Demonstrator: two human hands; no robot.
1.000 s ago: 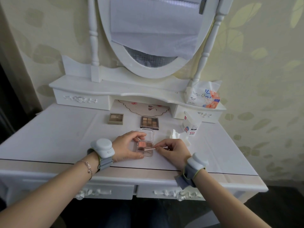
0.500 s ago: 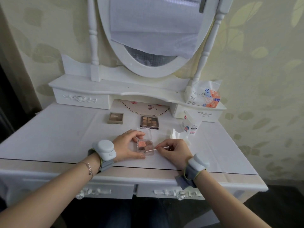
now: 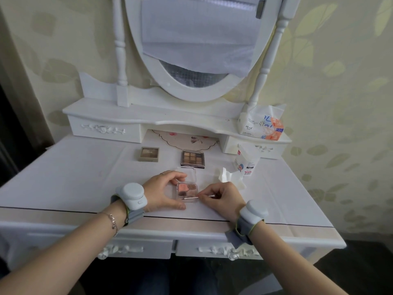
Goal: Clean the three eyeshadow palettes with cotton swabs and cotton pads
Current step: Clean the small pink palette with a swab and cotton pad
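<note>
The left hand (image 3: 161, 192) curls its grip round the open clear eyeshadow palette (image 3: 187, 191) on the bench (image 3: 74, 177); the right hand (image 3: 221, 198) pinches a cotton swab (image 3: 191, 197), its tip at the palette's near edge; two more palettes (image 3: 192, 159) lie beyond the hands.

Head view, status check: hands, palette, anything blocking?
Left hand steadies open clear palette. Right hand pinches cotton swab, tip at palette's near edge. Nothing in the way.

3 eyeshadow palettes: clear one (image 3: 187, 189) ctr, beige (image 3: 148, 154) & dark 9-pan (image 3: 192, 159) above. 1 cotton swab (image 3: 192, 197). 2 hands: left (image 3: 162, 191), right (image 3: 220, 198). 2 packs, upper right: tissues (image 3: 261, 124), swab box (image 3: 246, 160).
</note>
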